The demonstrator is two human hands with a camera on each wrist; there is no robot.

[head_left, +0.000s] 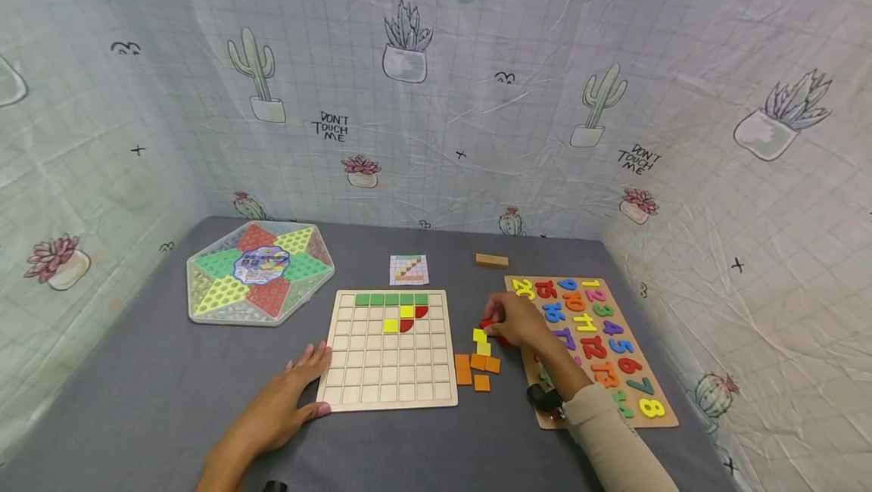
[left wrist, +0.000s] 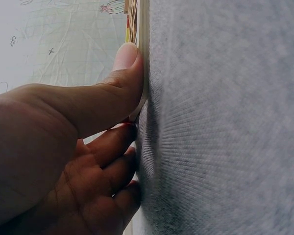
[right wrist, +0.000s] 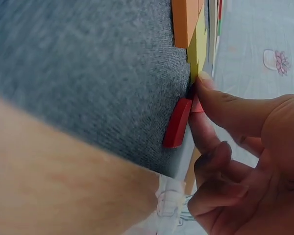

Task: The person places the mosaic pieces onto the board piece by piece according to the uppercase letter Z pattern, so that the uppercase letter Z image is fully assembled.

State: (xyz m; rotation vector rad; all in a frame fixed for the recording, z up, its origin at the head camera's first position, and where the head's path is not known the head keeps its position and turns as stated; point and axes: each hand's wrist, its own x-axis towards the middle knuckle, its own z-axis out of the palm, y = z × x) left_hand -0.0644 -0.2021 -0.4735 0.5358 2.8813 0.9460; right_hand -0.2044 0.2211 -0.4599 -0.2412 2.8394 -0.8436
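A wooden grid board [head_left: 361,371] lies in the middle, with a row of green squares [head_left: 391,300], two yellow squares [head_left: 391,325] and two red quarter-round pieces [head_left: 406,325] set in it. My left hand [head_left: 289,397] rests at its left edge, fingers extended and thumb at the near corner; the left wrist view shows the thumb [left wrist: 125,61] against the board's side. Right of the board, my right hand [head_left: 516,319] pinches a red piece [right wrist: 198,105] between thumb and fingers. Another red piece [right wrist: 177,122] lies beside it, near loose yellow squares [head_left: 484,349].
Several orange blocks [head_left: 463,369] lie by the board's right edge. A number puzzle board [head_left: 664,422] is under the right forearm. Behind are a pattern card [head_left: 409,270] and a wooden block [head_left: 492,260]. A hexagonal game box [head_left: 262,272] sits at far left.
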